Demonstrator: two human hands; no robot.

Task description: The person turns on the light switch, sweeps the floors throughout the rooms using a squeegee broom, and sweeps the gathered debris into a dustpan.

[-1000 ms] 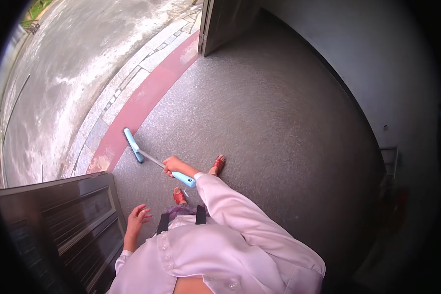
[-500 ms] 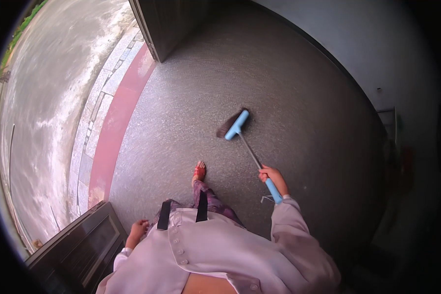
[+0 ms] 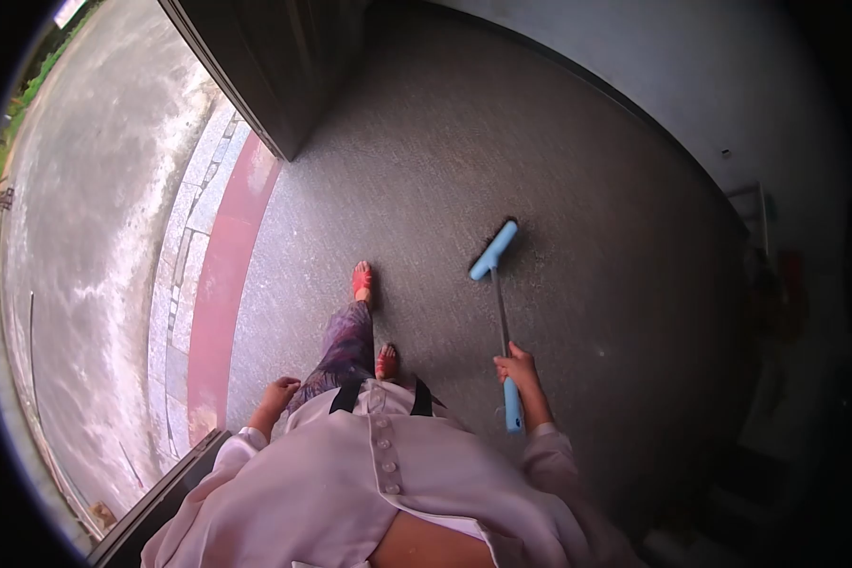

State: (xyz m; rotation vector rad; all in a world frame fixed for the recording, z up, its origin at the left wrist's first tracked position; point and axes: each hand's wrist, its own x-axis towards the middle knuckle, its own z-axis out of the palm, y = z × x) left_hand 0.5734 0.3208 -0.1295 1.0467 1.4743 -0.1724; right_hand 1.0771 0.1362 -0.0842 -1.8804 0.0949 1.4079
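Note:
My right hand (image 3: pixel 518 367) is wrapped round the blue lower grip of a broom (image 3: pixel 494 251). A grey metal stick runs from the hand up to the broom's light-blue head, which is slanted on the speckled grey floor (image 3: pixel 417 199). Dark bristles show only as a thin fringe along the head's edge. At my left side, beside the patterned trouser leg, my left hand (image 3: pixel 280 391) hangs with its fingers loosely curled in. Nothing shows in it.
A dark door panel (image 3: pixel 256 76) stands at the upper left, and another panel edge (image 3: pixel 166 488) is at the lower left. Between them lies a red threshold strip (image 3: pixel 222 312), with wet-looking pavement (image 3: pixel 95 237) outside. A pale wall (image 3: pixel 719 104) curves along the right.
The broom head has swung to the right and its bristles have gone from fanned out to mostly hidden. A foot has stepped forward, and the second sandal now shows. Both hands keep their hold.

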